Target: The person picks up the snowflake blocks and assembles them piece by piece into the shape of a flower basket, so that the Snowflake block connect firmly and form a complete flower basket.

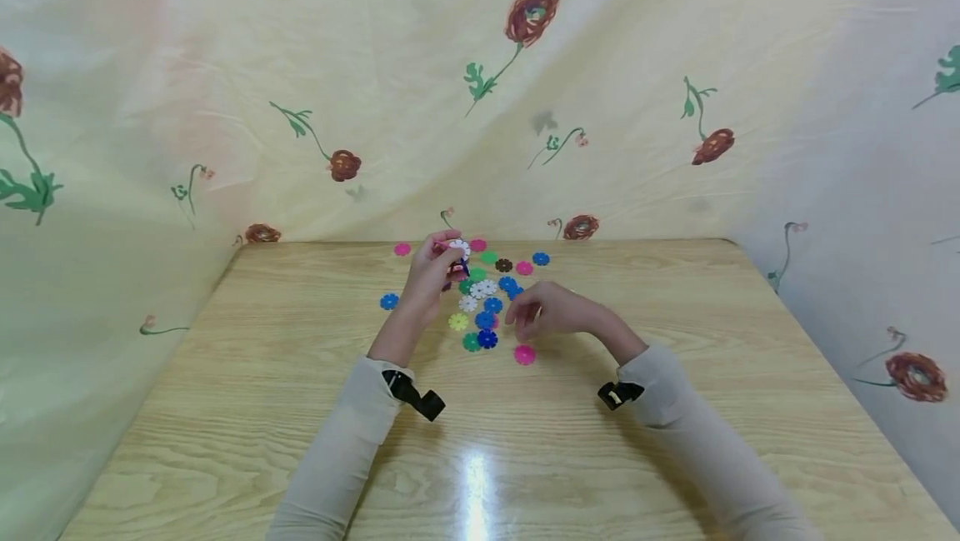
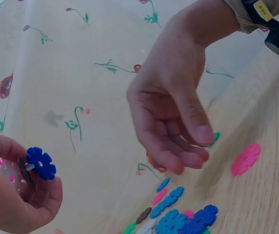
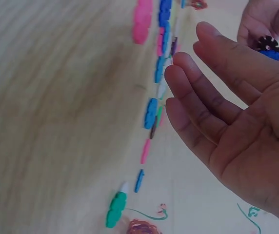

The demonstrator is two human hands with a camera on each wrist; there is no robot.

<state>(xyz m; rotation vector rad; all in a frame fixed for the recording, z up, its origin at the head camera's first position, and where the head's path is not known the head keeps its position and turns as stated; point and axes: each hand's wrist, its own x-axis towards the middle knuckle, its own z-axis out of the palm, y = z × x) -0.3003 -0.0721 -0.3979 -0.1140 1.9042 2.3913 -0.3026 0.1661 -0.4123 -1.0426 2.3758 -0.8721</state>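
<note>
My left hand [image 1: 426,281] grips a small cluster of joined flower-shaped plastic discs above the far part of the table. A white disc [image 1: 461,248] shows at its fingertips in the head view. The left wrist view shows a dark blue disc [image 2: 41,164] slotted beside a blackish disc [image 2: 26,173], with pink partly hidden by the fingers. My right hand [image 1: 553,308] hovers low at the right side of the loose discs, palm inward, fingers loosely bent and holding nothing. A pink disc [image 1: 524,354] lies just below its fingertips in the head view.
Loose flower discs lie scattered between the hands, among them a yellow disc [image 1: 458,322], white discs [image 1: 483,288] and a brown disc [image 1: 503,265]. A blue disc [image 1: 389,301] sits apart at left. Floral cloth [image 1: 420,91] hangs behind the wooden table [image 1: 300,408].
</note>
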